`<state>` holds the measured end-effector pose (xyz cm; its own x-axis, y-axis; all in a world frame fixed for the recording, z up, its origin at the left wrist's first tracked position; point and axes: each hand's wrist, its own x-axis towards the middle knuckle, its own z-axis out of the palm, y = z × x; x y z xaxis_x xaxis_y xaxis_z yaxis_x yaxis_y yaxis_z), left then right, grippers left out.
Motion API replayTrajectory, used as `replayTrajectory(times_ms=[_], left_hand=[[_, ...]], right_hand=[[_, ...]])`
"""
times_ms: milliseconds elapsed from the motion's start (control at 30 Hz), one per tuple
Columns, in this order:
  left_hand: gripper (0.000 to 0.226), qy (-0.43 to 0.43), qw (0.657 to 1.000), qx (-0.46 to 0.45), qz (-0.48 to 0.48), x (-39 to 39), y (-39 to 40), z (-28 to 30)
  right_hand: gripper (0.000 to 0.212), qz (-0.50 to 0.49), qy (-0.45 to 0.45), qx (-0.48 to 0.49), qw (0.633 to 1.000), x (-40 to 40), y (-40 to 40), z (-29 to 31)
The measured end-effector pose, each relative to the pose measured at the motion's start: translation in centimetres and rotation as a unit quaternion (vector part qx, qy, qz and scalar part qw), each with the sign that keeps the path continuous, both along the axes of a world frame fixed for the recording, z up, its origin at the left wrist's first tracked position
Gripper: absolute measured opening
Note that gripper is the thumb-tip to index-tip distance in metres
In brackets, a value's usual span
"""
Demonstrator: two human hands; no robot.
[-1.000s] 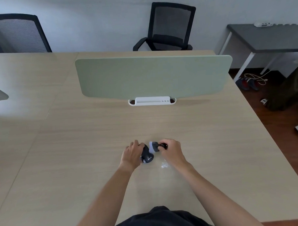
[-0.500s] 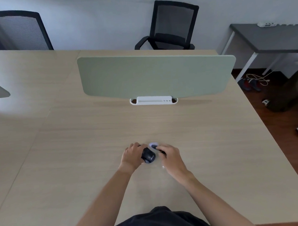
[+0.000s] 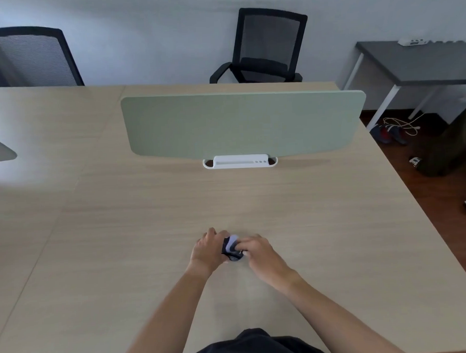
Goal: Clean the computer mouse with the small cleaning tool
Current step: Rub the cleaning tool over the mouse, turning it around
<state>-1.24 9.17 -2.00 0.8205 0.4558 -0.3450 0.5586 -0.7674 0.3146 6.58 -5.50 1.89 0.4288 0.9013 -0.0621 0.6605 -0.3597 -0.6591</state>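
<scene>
A dark computer mouse (image 3: 232,255) sits on the wooden desk (image 3: 335,225) between my two hands. My left hand (image 3: 207,251) grips it from the left side, fingers curled round it. My right hand (image 3: 258,251) pinches a small cleaning tool with a pale lavender head (image 3: 232,241), and that head lies on top of the mouse. Most of the mouse and the tool's dark handle are hidden by my fingers.
A green divider panel (image 3: 240,125) stands on a white base (image 3: 240,161) across the desk's middle. Two black mesh chairs (image 3: 266,46) are behind the desk. A grey side table (image 3: 419,61) and floor clutter lie to the right.
My right hand has moved left with the tool, bringing its pale head from beside the mouse onto the mouse's top. My left hand keeps its grip on the mouse.
</scene>
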Motion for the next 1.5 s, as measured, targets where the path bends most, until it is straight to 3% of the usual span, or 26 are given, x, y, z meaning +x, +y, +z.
replayTrajectory(times_ms=[167, 300, 467, 600, 667, 833, 967, 1100, 1200, 1267, 1500], left_hand=[[0.063, 0.020, 1.000, 0.011, -0.021, 0.0, 0.6, 0.2], [0.062, -0.017, 0.999, -0.030, 0.001, -0.9, 0.8, -0.1], [0.069, -0.034, 0.974, -0.165, 0.154, -1.3, -0.8, -0.1], [0.101, -0.046, 0.950, -0.136, 0.279, -1.0, -3.1, -0.5], [0.113, -0.036, 0.957, -0.101, 0.270, -1.0, -3.7, -0.9], [0.115, -0.050, 0.954, -0.109, 0.275, -0.6, -3.6, -0.9], [0.110, -0.049, 0.950, -0.152, 0.270, -1.0, -2.8, -0.8], [0.105, -0.073, 0.938, -0.157, 0.302, -1.5, -3.4, -1.0], [0.089, -0.115, 0.935, -0.146, 0.302, -2.0, -3.7, -1.4], [0.089, -0.134, 0.932, -0.159, 0.298, -2.2, -3.6, -1.6], [0.101, -0.124, 0.928, -0.170, 0.309, -2.3, -3.5, -1.7]], right_hand=[[0.041, 0.001, 0.018, -0.064, 0.998, 0.1, -0.8, -0.5], [0.025, -0.103, 0.033, 0.011, 0.994, 0.6, -0.3, 0.4], [0.033, -0.140, 0.048, 0.043, 0.988, 0.9, 1.3, -0.2], [0.042, -0.181, 0.043, 0.008, 0.982, 1.2, 2.5, -1.0], [0.042, -0.167, 0.053, -0.006, 0.985, 1.3, 3.1, -0.9], [0.034, -0.132, 0.048, -0.063, 0.988, 2.5, 3.2, -0.4], [0.034, -0.143, 0.024, -0.098, 0.985, 4.0, 3.9, -0.1], [0.029, -0.150, 0.068, -0.028, 0.986, 2.7, 6.2, 0.9], [0.026, -0.095, 0.085, -0.030, 0.991, 1.3, 7.3, 0.7], [0.025, -0.067, 0.069, -0.068, 0.993, 1.4, 7.2, 0.4], [0.037, -0.128, 0.016, -0.126, 0.984, 4.1, 4.9, -0.5]])
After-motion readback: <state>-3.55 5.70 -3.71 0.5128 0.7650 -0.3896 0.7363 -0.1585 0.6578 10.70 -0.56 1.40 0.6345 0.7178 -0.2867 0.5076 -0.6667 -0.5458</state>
